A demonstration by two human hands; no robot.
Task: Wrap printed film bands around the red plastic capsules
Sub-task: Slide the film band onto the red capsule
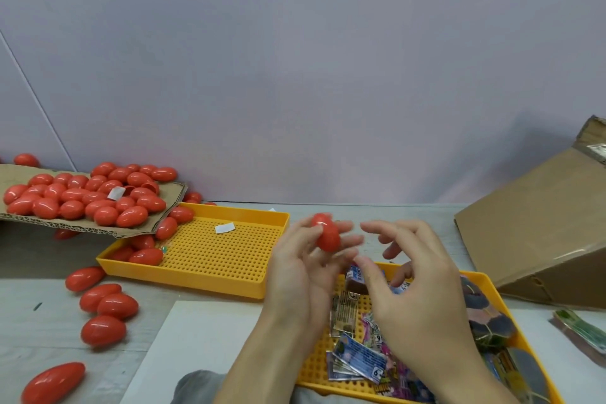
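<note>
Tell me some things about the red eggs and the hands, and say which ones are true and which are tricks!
1. The left hand holds a red capsule. True.
2. The right hand holds a red capsule too. False: its fingers are curled but hold nothing.
3. Printed film bands lie in the near yellow tray. True.
4. The cardboard sheet at the left is bare. False: many red capsules are piled on it.
5. The held capsule already has a band round it. False: it looks plain red.
</note>
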